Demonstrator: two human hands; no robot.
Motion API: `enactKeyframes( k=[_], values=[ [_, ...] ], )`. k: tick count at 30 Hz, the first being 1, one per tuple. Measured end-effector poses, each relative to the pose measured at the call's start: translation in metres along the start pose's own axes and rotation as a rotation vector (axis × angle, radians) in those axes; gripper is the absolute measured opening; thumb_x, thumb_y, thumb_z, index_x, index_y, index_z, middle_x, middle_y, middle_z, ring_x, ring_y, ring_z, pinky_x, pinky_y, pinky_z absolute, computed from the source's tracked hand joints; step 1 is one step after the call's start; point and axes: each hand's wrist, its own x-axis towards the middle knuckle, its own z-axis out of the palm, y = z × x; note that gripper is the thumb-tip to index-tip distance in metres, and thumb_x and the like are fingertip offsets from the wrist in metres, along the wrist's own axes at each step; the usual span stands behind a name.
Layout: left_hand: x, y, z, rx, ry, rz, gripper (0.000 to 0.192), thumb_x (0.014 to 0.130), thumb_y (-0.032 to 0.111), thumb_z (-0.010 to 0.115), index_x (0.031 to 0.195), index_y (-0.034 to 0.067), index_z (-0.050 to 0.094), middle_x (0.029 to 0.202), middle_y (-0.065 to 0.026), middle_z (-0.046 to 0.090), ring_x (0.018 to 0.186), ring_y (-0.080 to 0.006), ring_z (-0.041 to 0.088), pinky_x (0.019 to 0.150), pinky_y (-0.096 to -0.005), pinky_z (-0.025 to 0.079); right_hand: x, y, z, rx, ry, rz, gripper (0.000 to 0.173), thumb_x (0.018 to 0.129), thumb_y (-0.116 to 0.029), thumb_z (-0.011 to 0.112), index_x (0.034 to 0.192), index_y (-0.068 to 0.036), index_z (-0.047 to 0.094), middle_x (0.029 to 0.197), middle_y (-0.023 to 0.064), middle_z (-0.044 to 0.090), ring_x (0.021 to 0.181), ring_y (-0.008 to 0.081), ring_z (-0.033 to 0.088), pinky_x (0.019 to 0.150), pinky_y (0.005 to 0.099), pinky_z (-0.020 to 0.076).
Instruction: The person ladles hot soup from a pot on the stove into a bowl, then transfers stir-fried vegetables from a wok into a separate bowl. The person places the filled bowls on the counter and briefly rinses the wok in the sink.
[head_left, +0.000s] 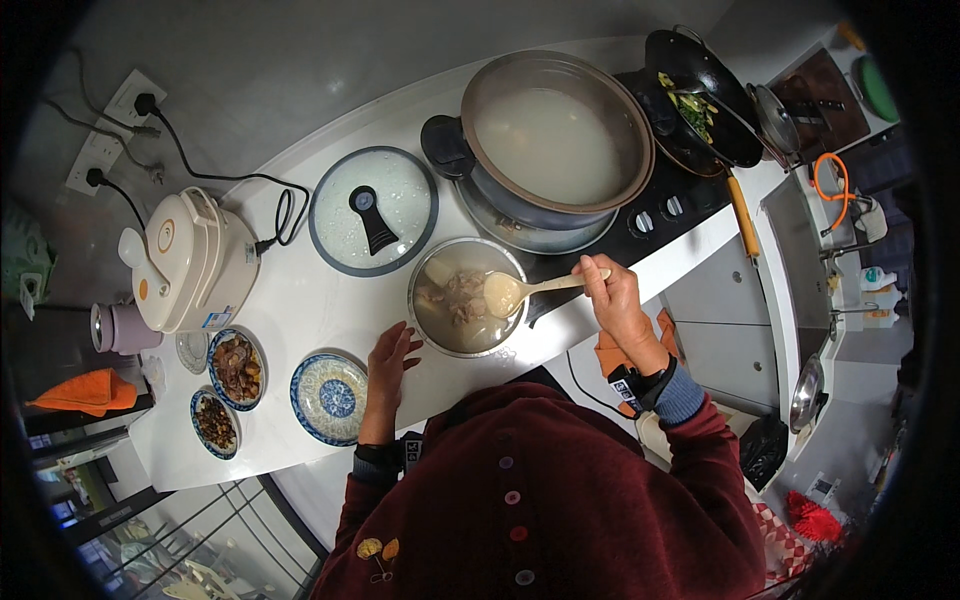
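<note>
My right hand (616, 301) grips the handle of a pale soup ladle (505, 294). The ladle's bowl is over a round metal bowl (417, 324) of broth with pieces of meat (463, 296) in it. At the left of that bowl is my left hand (390, 365), holding nothing, its fingers spread near the rim; whether they touch it I cannot tell. Beyond the metal bowl stands a large pot (645, 161) of cloudy broth (551, 142), without its lid. A glass lid (409, 206) with a black handle lies on the counter to the left of the pot.
A blue-patterned plate (307, 405) lies beside my left forearm. Further left are two dishes of food (236, 367) (215, 422) and a cream rice cooker (191, 274) with its cord. On the right, a black wok (690, 56) holds greens, and a wooden handle (742, 217) juts past the stove edge.
</note>
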Motion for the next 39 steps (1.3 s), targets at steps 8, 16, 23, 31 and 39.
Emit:
enactKeyframes(
  k=[8, 16, 23, 31, 39],
  values=[
    [0.0, -0.001, -0.002, -0.002, 0.011, 0.001, 0.04, 0.093, 0.027, 0.051, 0.126, 0.005, 0.046, 0.117, -0.0089, 0.056, 0.099, -0.0185, 0.058, 0.076, -0.0289, 0.047, 0.004, 0.031, -0.012, 0.343, -0.056, 0.286, 0.034, 0.096, -0.028, 0.045, 0.078, -0.004, 0.061, 0.055, -0.0034, 0.048, 0.05, 0.0037, 0.04, 0.046, 0.0187, 0.0326],
    [0.0, -0.002, -0.002, -0.025, 0.039, 0.018, 0.039, 0.091, 0.026, 0.055, 0.123, 0.006, 0.049, 0.111, -0.0085, 0.059, 0.094, -0.0182, 0.061, 0.071, -0.0286, 0.048, -0.007, 0.043, -0.024, 0.426, -0.003, 0.334, 0.037, 0.095, -0.034, 0.044, 0.079, -0.005, 0.062, 0.056, -0.0045, 0.047, 0.05, 0.0031, 0.038, 0.045, 0.0183, 0.0306],
    [0.003, -0.002, 0.0, -0.024, 0.03, 0.029, 0.039, 0.091, 0.026, 0.055, 0.123, 0.005, 0.049, 0.11, -0.0084, 0.059, 0.093, -0.018, 0.061, 0.07, -0.029, 0.048, 0.008, 0.008, -0.046, 0.567, 0.095, 0.335, 0.036, 0.096, -0.031, 0.044, 0.077, -0.005, 0.061, 0.052, -0.0042, 0.045, 0.046, 0.0035, 0.038, 0.042, 0.0188, 0.0301],
    [0.005, -0.006, -0.001, -0.037, 0.018, 0.011, 0.041, 0.091, 0.026, 0.054, 0.125, 0.004, 0.047, 0.112, -0.0087, 0.058, 0.094, -0.0189, 0.061, 0.071, -0.0295, 0.048, 0.063, -0.034, -0.114, 0.664, 0.173, 0.207, 0.033, 0.096, -0.029, 0.043, 0.078, -0.004, 0.057, 0.05, -0.0034, 0.041, 0.042, 0.0049, 0.034, 0.039, 0.0202, 0.0263],
    [0.002, -0.005, 0.001, -0.042, 0.054, 0.021, 0.04, 0.091, 0.025, 0.054, 0.123, 0.003, 0.048, 0.112, -0.0097, 0.058, 0.093, -0.0195, 0.062, 0.07, -0.0295, 0.049, 0.121, -0.006, -0.147, 0.482, 0.343, 0.235, 0.033, 0.095, -0.032, 0.046, 0.081, -0.005, 0.06, 0.054, -0.0051, 0.044, 0.045, 0.0026, 0.034, 0.042, 0.0182, 0.026]
  ],
)
